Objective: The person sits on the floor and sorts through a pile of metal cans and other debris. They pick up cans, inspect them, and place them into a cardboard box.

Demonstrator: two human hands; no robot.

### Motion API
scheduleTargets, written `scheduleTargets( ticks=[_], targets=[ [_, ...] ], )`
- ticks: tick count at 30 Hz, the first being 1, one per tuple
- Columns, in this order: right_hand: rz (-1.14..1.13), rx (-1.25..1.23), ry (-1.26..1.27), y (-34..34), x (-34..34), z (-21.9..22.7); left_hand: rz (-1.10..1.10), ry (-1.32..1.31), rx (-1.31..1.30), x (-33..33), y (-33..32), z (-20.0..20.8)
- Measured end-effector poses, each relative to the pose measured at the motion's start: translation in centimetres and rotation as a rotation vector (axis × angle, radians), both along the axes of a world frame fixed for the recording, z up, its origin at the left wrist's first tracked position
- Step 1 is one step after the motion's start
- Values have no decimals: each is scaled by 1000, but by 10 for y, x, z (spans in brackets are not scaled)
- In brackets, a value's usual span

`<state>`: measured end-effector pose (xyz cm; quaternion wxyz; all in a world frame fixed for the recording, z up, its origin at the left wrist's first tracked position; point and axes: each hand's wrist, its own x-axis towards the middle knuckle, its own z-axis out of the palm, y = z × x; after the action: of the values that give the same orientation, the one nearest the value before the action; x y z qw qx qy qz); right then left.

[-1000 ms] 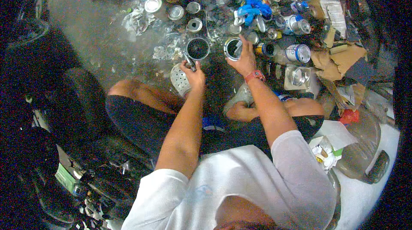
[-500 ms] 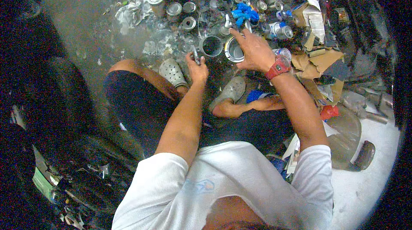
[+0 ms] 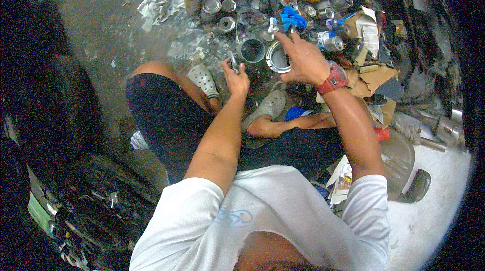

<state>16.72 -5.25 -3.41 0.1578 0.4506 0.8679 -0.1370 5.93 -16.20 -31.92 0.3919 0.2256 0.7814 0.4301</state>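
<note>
My left hand is closed round a small slim grey object; its exact kind is too blurred to tell. It is held just to the near left of a clear plastic cup with a dark inside. My right hand, with a red watch at the wrist, spans an open metal tin can from its right side, thumb on the near side and fingers stretched along the far side. The can's right part is hidden under the hand. Cup and can stand close together.
Several cans and lidded jars crowd the far floor, with a blue crumpled glove among them. White crumpled rags lie far left. Torn cardboard is piled at right. My clog-shod feet are below the hands.
The view has shifted slightly, so the floor things appear a little farther right and higher. Both hands keep nearly the same places and grips.
</note>
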Motion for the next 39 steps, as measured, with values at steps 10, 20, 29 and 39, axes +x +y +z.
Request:
scheduleTargets(
  ticks=[10, 20, 29, 39],
  targets=[
    [-268, 21, 335, -11, 24, -34, 70, -62, -92, -19, 2, 15],
    [-41, -69, -96, 15, 10, -27, -46, 54, 7, -4, 5, 5],
    [118, -84, -220, 27, -1, -43, -156, 82, 65, 3, 6, 12],
    [292, 122, -256, 36, 0, -62, -137, 101, 87, 10, 4, -5]
  ],
)
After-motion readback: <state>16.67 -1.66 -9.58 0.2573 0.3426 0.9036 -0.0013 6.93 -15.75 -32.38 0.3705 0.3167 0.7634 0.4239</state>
